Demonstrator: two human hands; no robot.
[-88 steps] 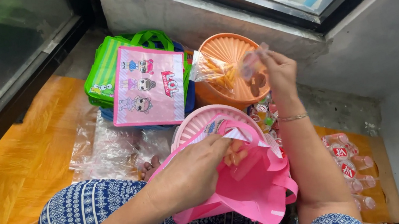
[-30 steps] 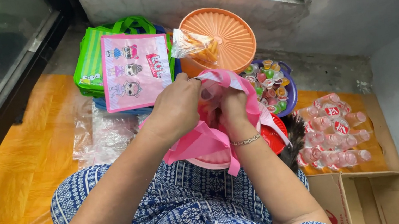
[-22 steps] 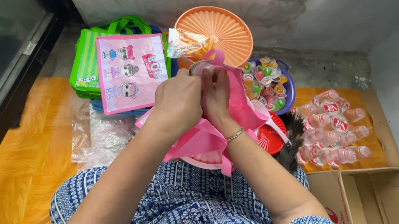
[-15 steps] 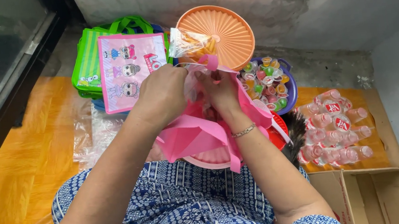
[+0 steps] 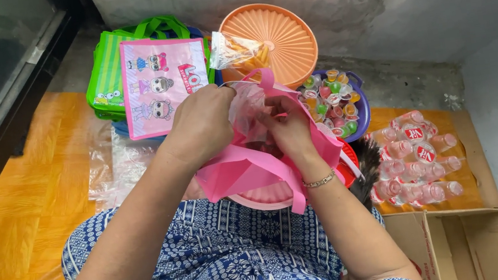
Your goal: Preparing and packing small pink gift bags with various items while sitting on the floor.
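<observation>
Holding a pink fabric tote bag (image 5: 246, 166) open over the lap, both hands at its mouth. Left hand (image 5: 204, 123) has its fingers curled shut on the near rim of the bag together with a clear plastic packet (image 5: 249, 104), which looks to be going in or sitting at the opening; can't tell what is inside the packet. Right hand (image 5: 290, 128) is at the far side of the mouth, fingers bent and pinched on fabric or packet; the exact contact is hidden by the folds. One pink handle loop (image 5: 263, 78) stands up above the hands, so the bag is held mouth-up, probably to keep the contents from sliding out.

Supplies sit in an arc just beyond the bag, within arm's reach:
- round orange lid (image 5: 277, 40), with a clear snack bag (image 5: 234, 50) lying on it
- purple bowl (image 5: 359, 107) of small coloured jelly cups, just right of the bag
- stack of flat bags, pink cartoon-doll one (image 5: 162, 84) on top of a green one (image 5: 104, 76)
- pack of small water bottles (image 5: 413, 161) on the right, open cardboard box (image 5: 465, 246) below it
- loose clear plastic (image 5: 115, 170) on the orange floor (image 5: 13, 234)
</observation>
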